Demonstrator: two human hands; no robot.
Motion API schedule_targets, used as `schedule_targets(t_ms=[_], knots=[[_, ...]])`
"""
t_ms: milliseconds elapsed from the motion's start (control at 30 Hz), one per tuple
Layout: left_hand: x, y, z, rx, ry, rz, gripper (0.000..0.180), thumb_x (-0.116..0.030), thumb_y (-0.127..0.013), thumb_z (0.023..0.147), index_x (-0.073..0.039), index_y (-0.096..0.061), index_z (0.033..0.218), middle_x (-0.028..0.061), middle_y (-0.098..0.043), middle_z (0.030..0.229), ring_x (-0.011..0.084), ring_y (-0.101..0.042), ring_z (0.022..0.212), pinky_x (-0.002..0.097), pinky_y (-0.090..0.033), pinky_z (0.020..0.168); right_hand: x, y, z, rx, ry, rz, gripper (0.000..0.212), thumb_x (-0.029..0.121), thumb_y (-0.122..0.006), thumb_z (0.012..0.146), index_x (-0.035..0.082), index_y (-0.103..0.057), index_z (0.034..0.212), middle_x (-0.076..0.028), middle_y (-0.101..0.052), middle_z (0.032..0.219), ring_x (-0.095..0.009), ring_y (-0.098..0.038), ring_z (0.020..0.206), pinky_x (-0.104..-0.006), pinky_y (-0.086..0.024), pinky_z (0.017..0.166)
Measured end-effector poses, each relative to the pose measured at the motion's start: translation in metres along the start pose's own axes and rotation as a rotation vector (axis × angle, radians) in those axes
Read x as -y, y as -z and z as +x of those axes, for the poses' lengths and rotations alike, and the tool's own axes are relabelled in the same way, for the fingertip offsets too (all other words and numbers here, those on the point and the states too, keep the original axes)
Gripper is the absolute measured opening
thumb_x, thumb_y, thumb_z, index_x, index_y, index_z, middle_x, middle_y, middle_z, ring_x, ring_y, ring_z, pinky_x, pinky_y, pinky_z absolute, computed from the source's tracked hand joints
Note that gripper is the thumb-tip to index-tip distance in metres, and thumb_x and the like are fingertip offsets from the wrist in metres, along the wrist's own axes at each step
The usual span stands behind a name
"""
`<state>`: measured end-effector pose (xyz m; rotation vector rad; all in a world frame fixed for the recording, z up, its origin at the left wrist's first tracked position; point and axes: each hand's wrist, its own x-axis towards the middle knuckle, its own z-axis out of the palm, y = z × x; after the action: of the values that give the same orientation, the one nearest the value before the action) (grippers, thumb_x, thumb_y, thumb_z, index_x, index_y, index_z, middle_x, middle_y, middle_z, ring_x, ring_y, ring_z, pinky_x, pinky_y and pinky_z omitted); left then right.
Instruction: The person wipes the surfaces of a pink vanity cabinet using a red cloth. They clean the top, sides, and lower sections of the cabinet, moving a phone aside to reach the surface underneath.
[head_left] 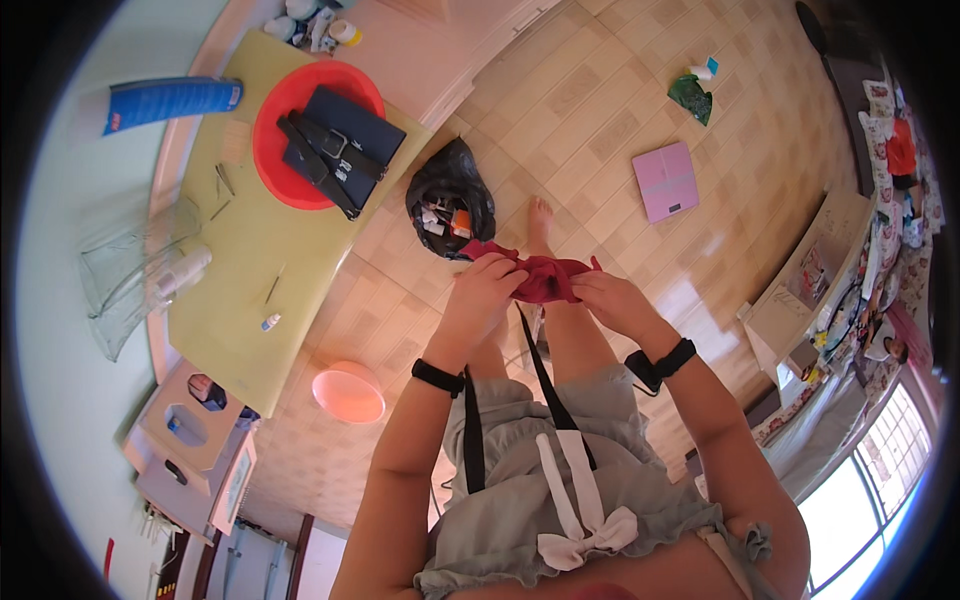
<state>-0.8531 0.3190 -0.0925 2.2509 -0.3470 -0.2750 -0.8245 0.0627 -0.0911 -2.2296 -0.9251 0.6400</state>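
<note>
Both my hands hold a crumpled dark red bag [545, 279] of thin, floppy material, stretched sideways in front of my legs. My left hand [484, 287] grips its left end, fingers curled into the folds. At the other end, my right hand [610, 299] pinches it between thumb and fingers. Part of the bag sticks out past my left fingers, and a dark hollow shows in its middle. Just beyond my left hand, a black plastic bag [480, 178] stands on the floor with its mouth spread, holding several small items, white and orange among them.
A yellow-green table [215, 300] on the left bears a red basin [268, 140] with a dark box and black straps. Below the table's edge sits a pink basin [348, 392]. A pink scale [666, 182] and a green plastic piece [690, 98] lie on the tiled floor.
</note>
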Motion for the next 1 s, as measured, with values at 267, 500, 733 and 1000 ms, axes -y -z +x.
schedule_targets(t_ms=[267,500,733,1000], knots=[[-0.011,0.063,-0.032,-0.159,0.187,0.099,0.039,-0.001,-0.065,0.063,-0.003,-0.062,0.101,0.012,-0.059,0.102,0.0316,-0.053,0.101,0.0406,-0.044,0.088,0.037,0.036,0.067,-0.052,0.201,0.049,0.026,0.005,-0.057,0.075,0.009,-0.063,0.099,-0.007,-0.062,0.103,-0.023,-0.059,0.098,-0.0318,-0.05,0.08],[0.042,0.117,-0.14,-0.353,0.403,0.383,0.042,-0.002,-0.064,0.07,-0.002,-0.058,0.111,0.0153,-0.056,0.11,0.0345,-0.05,0.108,0.0429,-0.041,0.093,0.121,-0.039,0.177,-0.07,0.557,-0.038,0.023,0.01,-0.055,0.074,0.007,-0.059,0.096,-0.002,-0.059,0.095,-0.019,-0.057,0.095,-0.0293,-0.05,0.074],[0.086,0.164,-0.274,-0.544,0.543,0.479,0.039,0.002,-0.058,0.077,0.0,-0.055,0.115,0.0178,-0.054,0.116,0.0359,-0.049,0.109,0.0447,-0.036,0.097,0.244,-0.12,0.243,-0.2,0.7,-0.051,0.022,0.011,-0.056,0.071,0.008,-0.06,0.092,-0.002,-0.059,0.093,-0.017,-0.057,0.094,-0.0281,-0.05,0.074],[0.187,0.161,-0.392,-0.421,0.678,0.468,0.034,-0.002,-0.057,0.078,-0.002,-0.058,0.112,0.0154,-0.057,0.114,0.0338,-0.051,0.109,0.0435,-0.037,0.097,0.297,-0.275,0.266,0.033,0.595,-0.165,0.018,0.011,-0.054,0.073,0.01,-0.058,0.091,-0.003,-0.058,0.092,-0.016,-0.055,0.094,-0.0273,-0.049,0.077]])
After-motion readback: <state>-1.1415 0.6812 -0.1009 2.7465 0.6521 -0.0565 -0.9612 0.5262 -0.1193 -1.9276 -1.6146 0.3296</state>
